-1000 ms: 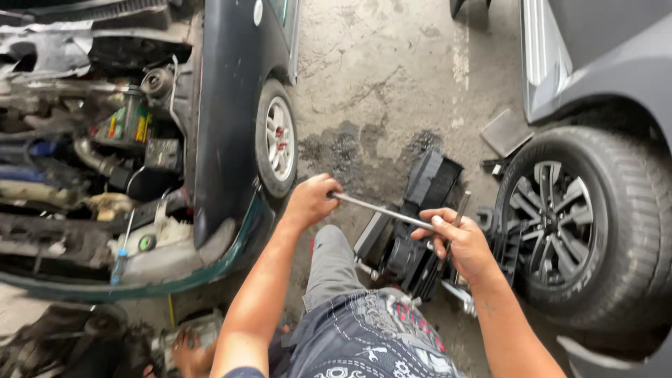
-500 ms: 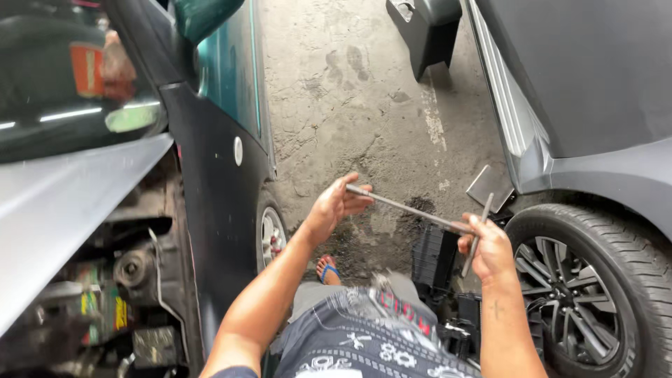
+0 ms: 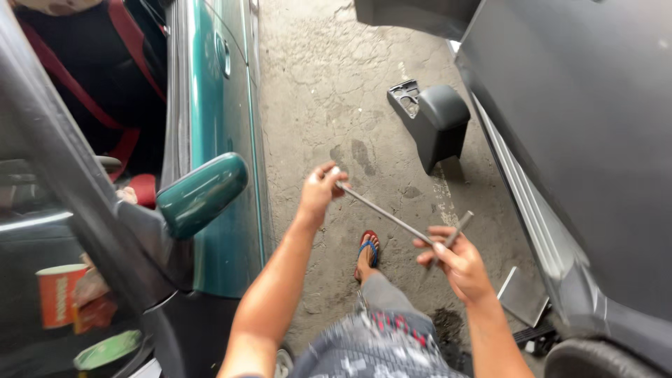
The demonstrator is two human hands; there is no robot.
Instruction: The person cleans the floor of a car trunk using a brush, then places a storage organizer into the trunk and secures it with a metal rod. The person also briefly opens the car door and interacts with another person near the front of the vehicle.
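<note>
Metal rod [image 3: 381, 211] spanning both grips, seemingly pinched

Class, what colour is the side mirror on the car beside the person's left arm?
Teal green, glossy; the mirror shows best in the head view.

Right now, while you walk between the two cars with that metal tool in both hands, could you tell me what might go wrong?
The long metal rod, held at its ends by the left hand and the right hand, could swing and scratch the green car door close alongside. The foot wears only an open sandal, so a dropped rod could hurt the toes. The black console lying on the concrete ahead is a likely trip hazard.
</note>
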